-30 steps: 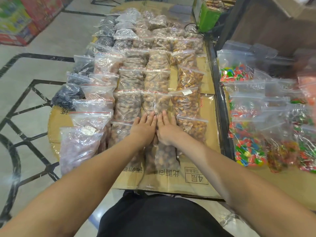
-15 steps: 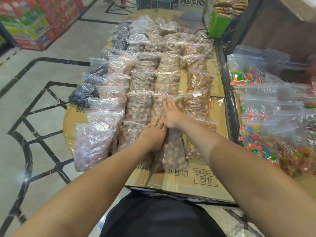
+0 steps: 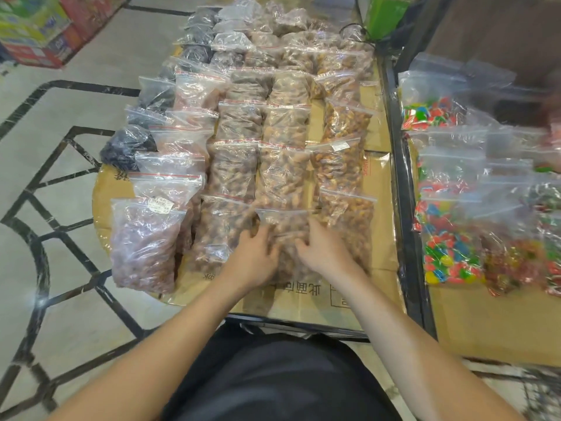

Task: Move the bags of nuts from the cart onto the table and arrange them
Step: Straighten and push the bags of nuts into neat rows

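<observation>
Several clear zip bags of nuts lie in rows on the cardboard-covered table (image 3: 303, 302). Both my hands are on the nearest bag of nuts (image 3: 285, 221) in the middle row, close to the table's front edge. My left hand (image 3: 253, 262) holds its left side with bent fingers. On the bag's right side my right hand (image 3: 323, 253) has its fingers curled into the plastic. The bag's lower part is hidden under my hands. A pinkish bag (image 3: 142, 247) lies at the front left, and dark bags (image 3: 124, 147) line the left edge.
A second table on the right carries bags of coloured sweets (image 3: 449, 262), past a black frame (image 3: 406, 238). A green box (image 3: 385, 13) stands at the back. Coloured cartons (image 3: 30, 28) are stacked on the floor, far left. Wire mesh (image 3: 543, 399) shows at the bottom right.
My hands were flat on the bags a row further up. They have drawn back to the front bag, and their fingers have curled onto it.
</observation>
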The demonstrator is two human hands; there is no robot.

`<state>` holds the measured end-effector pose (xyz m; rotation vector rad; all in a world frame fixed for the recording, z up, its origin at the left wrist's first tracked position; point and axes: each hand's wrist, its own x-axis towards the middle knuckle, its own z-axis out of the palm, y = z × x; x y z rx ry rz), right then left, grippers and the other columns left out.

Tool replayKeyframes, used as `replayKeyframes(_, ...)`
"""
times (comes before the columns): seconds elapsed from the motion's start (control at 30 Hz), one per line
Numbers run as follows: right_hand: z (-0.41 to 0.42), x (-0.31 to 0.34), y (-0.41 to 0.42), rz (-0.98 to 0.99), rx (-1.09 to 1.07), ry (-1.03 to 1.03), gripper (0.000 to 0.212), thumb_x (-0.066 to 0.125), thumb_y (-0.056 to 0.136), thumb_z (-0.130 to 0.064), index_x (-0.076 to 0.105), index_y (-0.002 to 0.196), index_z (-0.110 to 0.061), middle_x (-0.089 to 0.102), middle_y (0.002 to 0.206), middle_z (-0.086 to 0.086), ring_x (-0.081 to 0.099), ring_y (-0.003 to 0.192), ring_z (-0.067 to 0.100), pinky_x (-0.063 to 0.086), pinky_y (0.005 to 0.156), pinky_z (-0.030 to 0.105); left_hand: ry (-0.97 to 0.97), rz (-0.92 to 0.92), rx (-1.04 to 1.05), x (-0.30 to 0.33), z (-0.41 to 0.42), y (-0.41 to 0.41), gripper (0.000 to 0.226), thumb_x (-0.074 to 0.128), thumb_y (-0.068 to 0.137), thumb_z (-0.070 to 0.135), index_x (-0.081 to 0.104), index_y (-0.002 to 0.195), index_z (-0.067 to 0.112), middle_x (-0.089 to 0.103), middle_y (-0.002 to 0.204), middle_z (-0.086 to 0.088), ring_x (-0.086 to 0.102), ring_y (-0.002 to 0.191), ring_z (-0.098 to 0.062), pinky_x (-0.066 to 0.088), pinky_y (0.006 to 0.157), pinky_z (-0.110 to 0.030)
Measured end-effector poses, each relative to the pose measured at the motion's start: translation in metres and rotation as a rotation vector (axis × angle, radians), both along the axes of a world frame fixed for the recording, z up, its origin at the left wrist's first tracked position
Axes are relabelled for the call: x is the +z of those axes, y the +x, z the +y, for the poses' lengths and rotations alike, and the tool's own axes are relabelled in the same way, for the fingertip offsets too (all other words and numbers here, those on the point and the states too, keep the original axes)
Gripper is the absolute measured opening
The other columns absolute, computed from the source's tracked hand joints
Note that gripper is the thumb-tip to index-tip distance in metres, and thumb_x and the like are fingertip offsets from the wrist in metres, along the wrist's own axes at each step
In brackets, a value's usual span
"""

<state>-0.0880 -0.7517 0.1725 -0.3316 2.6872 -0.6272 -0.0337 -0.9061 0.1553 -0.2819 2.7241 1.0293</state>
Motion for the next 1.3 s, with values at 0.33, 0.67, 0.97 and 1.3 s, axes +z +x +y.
replayKeyframes(0.33, 0.001, -0.001, 0.002, -0.315, -0.352, -0.495, 0.049, 0.071, 0.094, -0.014, 0.049, 0.136, -0.025, 0.063, 0.122, 0.002, 0.063, 0.098, 0.016, 0.055, 0.074, 0.032, 0.193, 0.076, 0.314, 0.002, 0.031, -0.001, 0.035, 0.055, 0.098, 0.016, 0.05, 0.133, 0.018, 0.056, 0.133, -0.002, 0.057, 0.117, -0.018, 0.048, 0.095, -0.034)
replayKeyframes(0.67, -0.004, -0.012, 0.007, -0.153, -0.13, -0.38, 0.046, 0.069, 0.097, -0.02, 0.052, 0.14, -0.023, 0.055, 0.116, -0.01, 0.055, 0.091, 0.003, 0.037, 0.069, 0.012, 0.094, 0.17, 0.29, 0.008, 0.027, 0.01, 0.049, 0.053, 0.094, 0.003, 0.051, 0.141, 0.016, 0.045, 0.147, -0.006, 0.045, 0.134, -0.021, 0.034, 0.097, -0.024)
replayKeyframes(0.97, -0.012, -0.019, 0.017, -0.199, -0.139, -0.353, 0.061, 0.059, 0.103, -0.031, 0.036, 0.157, -0.018, 0.045, 0.153, 0.002, 0.052, 0.121, 0.015, 0.041, 0.095, 0.019, -0.08, -0.042, -0.124, -0.005, 0.009, 0.013, 0.076, 0.038, 0.097, 0.001, -0.002, 0.162, 0.009, -0.017, 0.168, -0.011, -0.013, 0.156, -0.025, 0.009, 0.127, -0.04)
replayKeyframes(1.3, -0.008, -0.015, 0.012, -0.058, 0.206, -0.075, 0.069, 0.034, 0.111, -0.039, -0.002, 0.165, -0.015, -0.013, 0.173, -0.002, -0.01, 0.159, 0.021, 0.001, 0.127, 0.033, -0.581, 0.007, -0.275, -0.013, -0.007, -0.003, 0.067, 0.005, 0.102, 0.038, -0.007, 0.161, 0.01, -0.009, 0.169, -0.015, 0.001, 0.157, -0.03, 0.011, 0.125, -0.048)
